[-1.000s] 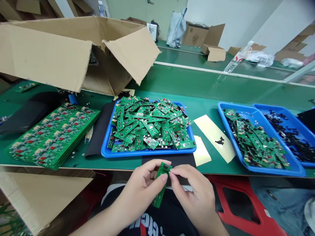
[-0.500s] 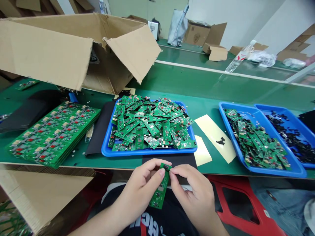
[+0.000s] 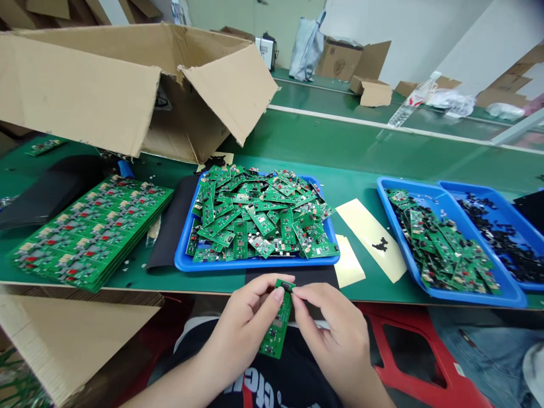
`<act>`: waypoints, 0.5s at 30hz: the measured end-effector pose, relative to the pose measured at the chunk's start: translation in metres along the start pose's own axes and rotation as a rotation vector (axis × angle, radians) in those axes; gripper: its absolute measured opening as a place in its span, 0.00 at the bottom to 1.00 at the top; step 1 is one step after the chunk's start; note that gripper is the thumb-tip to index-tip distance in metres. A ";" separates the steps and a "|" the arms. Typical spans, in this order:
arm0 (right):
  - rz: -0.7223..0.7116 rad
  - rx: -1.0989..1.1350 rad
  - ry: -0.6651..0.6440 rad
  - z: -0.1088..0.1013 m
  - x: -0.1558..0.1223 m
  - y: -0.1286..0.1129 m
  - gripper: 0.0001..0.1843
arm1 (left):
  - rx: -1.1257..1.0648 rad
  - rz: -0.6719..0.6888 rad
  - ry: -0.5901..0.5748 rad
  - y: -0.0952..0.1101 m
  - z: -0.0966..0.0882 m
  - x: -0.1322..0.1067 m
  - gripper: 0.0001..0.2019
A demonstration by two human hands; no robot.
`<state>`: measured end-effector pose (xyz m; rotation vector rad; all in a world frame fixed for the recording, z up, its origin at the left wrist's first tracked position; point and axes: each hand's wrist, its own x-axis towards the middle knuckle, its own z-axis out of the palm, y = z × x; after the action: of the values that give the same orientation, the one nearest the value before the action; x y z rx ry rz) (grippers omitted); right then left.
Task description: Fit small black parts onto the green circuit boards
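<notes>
Bottom centre of the frame | small green circuit board (image 3: 277, 326) over the lap | left hand (image 3: 244, 331) pinches it, right hand (image 3: 335, 334) fingertips nip its top end | likely light, stiff, fragile (hold by edges) | blue tray (image 3: 255, 262) above.

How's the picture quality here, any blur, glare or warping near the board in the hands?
Head view: soft even light, no hard shadows; the small board between left hand and right hand is sharp; wide-angle warping bends the cardboard box; faint sheen on the green belt.
</notes>
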<state>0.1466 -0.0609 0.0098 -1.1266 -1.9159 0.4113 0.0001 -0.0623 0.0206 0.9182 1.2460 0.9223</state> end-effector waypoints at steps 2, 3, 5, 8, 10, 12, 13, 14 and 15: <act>-0.012 -0.003 -0.005 0.000 0.000 0.001 0.08 | 0.002 0.007 0.001 0.000 0.000 0.000 0.10; -0.019 -0.005 -0.006 0.001 0.000 0.002 0.08 | 0.001 0.011 0.000 0.000 0.000 0.000 0.09; -0.028 -0.006 -0.011 0.001 -0.001 0.004 0.08 | -0.002 0.011 -0.004 -0.001 0.000 0.000 0.10; -0.020 0.004 -0.021 0.001 -0.001 0.005 0.08 | -0.006 0.016 0.005 -0.002 0.001 0.001 0.10; -0.011 0.009 -0.027 0.001 -0.001 0.004 0.08 | -0.007 0.029 0.016 -0.001 0.001 0.001 0.09; -0.008 0.009 -0.026 0.000 0.000 0.004 0.08 | -0.001 0.042 0.004 0.000 0.001 0.001 0.09; -0.007 0.010 -0.026 0.000 0.000 0.004 0.08 | 0.008 0.048 -0.007 0.001 0.001 0.000 0.09; -0.004 0.012 -0.028 -0.001 0.001 0.005 0.09 | 0.018 0.052 -0.021 0.002 0.001 0.000 0.09; -0.001 0.018 -0.037 -0.002 0.001 0.006 0.09 | 0.030 0.054 -0.034 0.002 0.001 -0.001 0.10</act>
<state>0.1508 -0.0571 0.0076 -1.1126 -1.9413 0.4510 0.0008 -0.0624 0.0230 0.9912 1.2137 0.9287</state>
